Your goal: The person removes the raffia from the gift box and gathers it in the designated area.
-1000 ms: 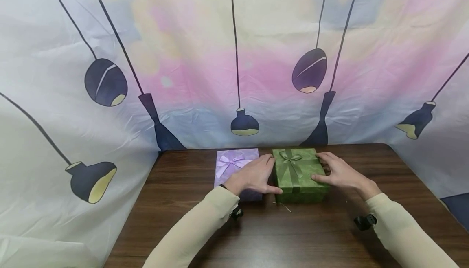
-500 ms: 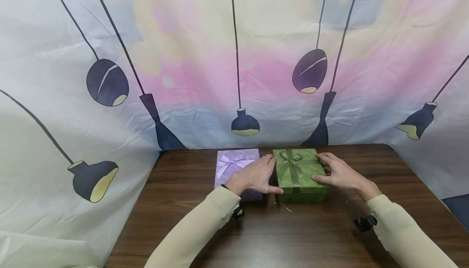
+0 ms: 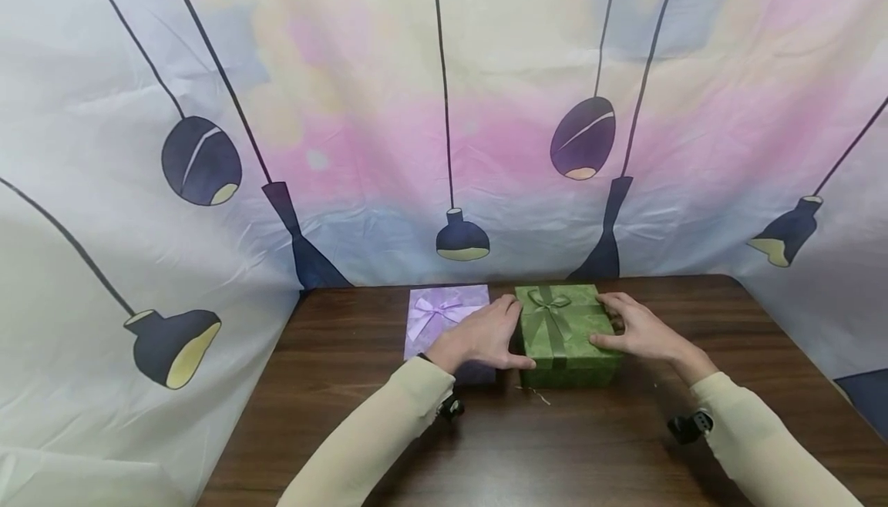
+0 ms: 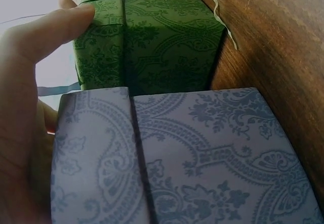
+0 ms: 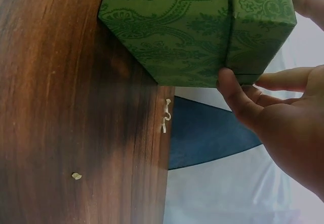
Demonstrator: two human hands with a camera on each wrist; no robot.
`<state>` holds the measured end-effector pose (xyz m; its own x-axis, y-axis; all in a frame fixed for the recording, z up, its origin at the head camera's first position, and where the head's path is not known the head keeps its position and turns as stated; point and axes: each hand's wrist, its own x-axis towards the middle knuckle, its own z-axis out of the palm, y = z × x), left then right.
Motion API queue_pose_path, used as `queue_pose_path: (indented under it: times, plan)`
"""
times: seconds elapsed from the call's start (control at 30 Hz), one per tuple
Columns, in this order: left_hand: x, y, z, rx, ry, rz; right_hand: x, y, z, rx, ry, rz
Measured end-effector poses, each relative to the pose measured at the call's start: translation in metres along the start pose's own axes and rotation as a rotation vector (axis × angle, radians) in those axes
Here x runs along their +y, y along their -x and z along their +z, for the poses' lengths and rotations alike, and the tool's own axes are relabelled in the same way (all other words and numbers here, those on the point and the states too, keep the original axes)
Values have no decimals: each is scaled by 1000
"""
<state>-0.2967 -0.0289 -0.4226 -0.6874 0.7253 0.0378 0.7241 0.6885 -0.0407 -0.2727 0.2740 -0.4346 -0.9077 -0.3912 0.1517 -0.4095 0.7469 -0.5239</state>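
A square green gift box [image 3: 565,322] with a green ribbon bow on its lid stands near the table's far edge. My left hand [image 3: 486,335] reaches over the purple box and holds the green lid's left side, thumb at the front corner. My right hand [image 3: 641,328] grips the opposite side; in the right wrist view its thumb [image 5: 233,89] lies at the lid's lower edge. Beside the green box, on its left, is a pale purple gift box [image 3: 437,314] with a lilac bow, partly hidden by my left hand and forearm. Both boxes have their lids on.
The dark wooden table [image 3: 555,453] runs back to a printed cloth backdrop [image 3: 388,106] with painted lamps. A thin pale strand [image 3: 534,394] lies in front of the green box. The right wrist view shows small pale scraps [image 5: 76,176] on the table.
The head view has shifted very slightly. Both hands keep their places on the green gift box, and neither box has visibly moved.
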Motion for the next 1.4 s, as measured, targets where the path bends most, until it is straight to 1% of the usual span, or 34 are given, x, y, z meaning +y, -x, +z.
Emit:
queue_pose_path:
  times: [0.13, 0.27, 0.5, 0.63, 0.8, 1.0, 1.2, 1.4]
  plan:
    - [-1, 0, 0, 8, 20, -9, -1, -1, 0, 5, -20, 13]
    - [-1, 0, -2, 18, 61, -10, -2, 0, 1, 24, -40, 14]
    - [-2, 2, -3, 10, 98, -19, 0, 0, 4, 33, -80, 16]
    - [-3, 3, -3, 12, 117, -28, -1, 0, 4, 32, -87, 26]
    - [-3, 3, -4, 17, 147, -20, -3, 1, 1, 27, -78, 35]
    - [-5, 3, -5, 55, 167, -24, -7, -1, -4, 38, -82, 19]
    - [-5, 5, -4, 52, 220, -15, -7, -1, -4, 18, -95, 32]
    - [-6, 3, -7, 102, 243, 2, -11, -1, -12, 26, -97, 38]
